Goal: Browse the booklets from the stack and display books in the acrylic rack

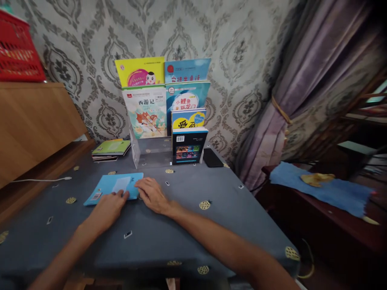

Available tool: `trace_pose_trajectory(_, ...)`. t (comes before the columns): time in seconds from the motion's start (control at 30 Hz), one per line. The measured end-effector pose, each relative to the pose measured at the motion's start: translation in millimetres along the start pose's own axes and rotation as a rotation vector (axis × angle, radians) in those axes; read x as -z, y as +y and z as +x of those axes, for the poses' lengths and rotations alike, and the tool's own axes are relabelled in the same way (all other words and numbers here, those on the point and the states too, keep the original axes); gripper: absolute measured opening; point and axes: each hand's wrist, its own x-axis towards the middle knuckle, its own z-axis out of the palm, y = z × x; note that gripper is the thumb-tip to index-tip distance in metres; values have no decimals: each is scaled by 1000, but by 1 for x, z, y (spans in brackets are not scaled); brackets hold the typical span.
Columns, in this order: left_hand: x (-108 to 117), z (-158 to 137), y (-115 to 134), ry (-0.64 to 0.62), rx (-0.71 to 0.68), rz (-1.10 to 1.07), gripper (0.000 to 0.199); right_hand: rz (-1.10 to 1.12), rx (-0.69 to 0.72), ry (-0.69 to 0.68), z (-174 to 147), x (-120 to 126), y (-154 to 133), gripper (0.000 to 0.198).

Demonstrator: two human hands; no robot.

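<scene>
A light blue book (105, 183) lies on the cloth-covered table (181, 237), a barcode label near its lower left corner. My left hand (110, 207) rests on its near side, fingers lying on the cover. At the right edge is my right hand (152, 195), its fingers bent over that edge; the thumb is partly hidden. Behind the book stands a clear acrylic book rack (151, 157). It displays several books, among them a yellow one (136, 70), a white-and-green one (148, 110) and, in front on the right, a black one (189, 147).
A small stack of books (111, 148) lies left of the rack, and a black phone-like slab (212, 157) to its right. A white cable (42, 180) crosses the left side. A red basket (19, 48) sits on a wooden cabinet (39, 125). Purple curtains (272, 121) hang at right.
</scene>
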Motion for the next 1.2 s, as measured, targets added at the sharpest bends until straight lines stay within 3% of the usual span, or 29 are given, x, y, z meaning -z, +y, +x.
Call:
trace_pose_trajectory(0.17,5,-9,62,2,-153,-16,55,-70,-5,-239,3,13,17,22)
trace_pose_trajectory(0.27,4,-8,91,116,-204,-6,53,-127,-49,-330,3,20,31,24)
trace_pose_trajectory(0.33,0,-3,97,198,-252,-50,44,-149,-76,-335,2,23,38,25)
trace_pose_trajectory(0.4,-5,5,92,245,-292,-134,37,-162,-119,-317,1,24,43,27)
trace_pose_trajectory(0.5,-15,23,64,246,-293,-263,38,-160,-178,-301,1,24,45,31)
trace_pose_trajectory(0.7,-47,57,-14,242,-100,-311,46,-171,-204,-275,-1,25,43,38)
trace_pose_trajectory(0.8,-61,59,-36,330,-36,-371,45,-197,-201,-270,-2,24,45,35)
trace_pose_trajectory(0.93,-60,52,-36,478,77,-415,38,-252,-161,-278,1,23,46,31)
trace_pose_trajectory(1.07,-45,48,-23,438,118,-405,30,-313,-182,-332,-1,26,48,30)
trace_pose_trajectory(1.2,-34,55,-3,366,130,-379,28,-323,-117,-364,-13,45,56,31)
